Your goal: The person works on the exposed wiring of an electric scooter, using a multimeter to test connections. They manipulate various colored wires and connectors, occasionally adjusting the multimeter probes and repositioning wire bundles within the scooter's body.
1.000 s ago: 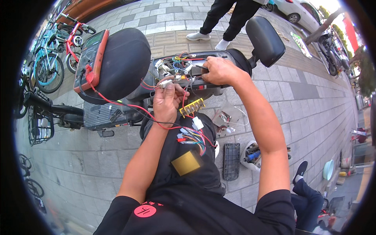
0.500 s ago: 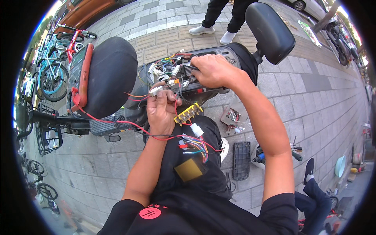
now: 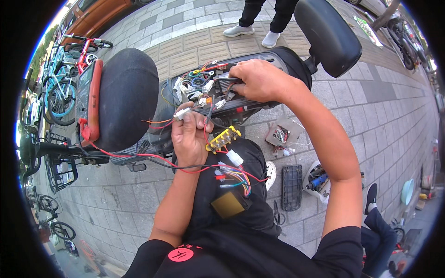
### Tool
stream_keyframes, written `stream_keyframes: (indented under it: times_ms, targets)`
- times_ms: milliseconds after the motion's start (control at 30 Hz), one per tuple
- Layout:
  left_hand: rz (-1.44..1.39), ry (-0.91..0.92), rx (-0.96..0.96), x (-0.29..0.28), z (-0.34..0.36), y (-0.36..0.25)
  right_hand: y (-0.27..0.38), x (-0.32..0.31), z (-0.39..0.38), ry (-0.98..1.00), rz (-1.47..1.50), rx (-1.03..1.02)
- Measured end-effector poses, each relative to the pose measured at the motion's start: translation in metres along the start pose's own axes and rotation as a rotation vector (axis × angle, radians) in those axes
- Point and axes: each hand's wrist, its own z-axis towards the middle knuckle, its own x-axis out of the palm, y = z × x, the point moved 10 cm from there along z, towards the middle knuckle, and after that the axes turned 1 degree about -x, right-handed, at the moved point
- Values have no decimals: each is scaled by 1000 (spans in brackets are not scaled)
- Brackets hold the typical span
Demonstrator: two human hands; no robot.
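Observation:
My left hand [image 3: 187, 141] pinches a white plug connector [image 3: 182, 113] with red and orange wires trailing to its left. My right hand [image 3: 259, 79] reaches into the open compartment [image 3: 276, 60] of an electric scooter, its fingers closed on a black cable [image 3: 225, 79]. Loose wires and white connectors [image 3: 187, 88] crowd the compartment's left end. A yellow terminal block [image 3: 223, 139] lies by my left wrist, above my knee. On my lap are a white connector [image 3: 235, 159], a bundle of coloured wires [image 3: 238, 174] and a flat gold-coloured box [image 3: 229, 205].
An orange multimeter [image 3: 92, 102] leans against the black seat [image 3: 130, 95], its red and black leads crossing my left forearm. Another black seat pad [image 3: 328, 37] rises at right. On the paving are a black cover [image 3: 291, 187], a tool container [image 3: 320, 183] and a parts box [image 3: 282, 134]. Someone stands beyond the scooter.
My right hand has shifted slightly right and down within the compartment, fingers still closed. The left hand keeps its pinch on the white connector. The whole view has shifted a little.

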Motion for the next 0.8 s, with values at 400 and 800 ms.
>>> stream_keyframes:
  times_ms: [400, 800]
  targets:
    - [-26, 19, -49, 5, -3, 0, 6, 3, 11, -247, -56, -42]
    - [-37, 30, -62, 5, 0, 3, -2, 4, 49, 119, -113, 86]
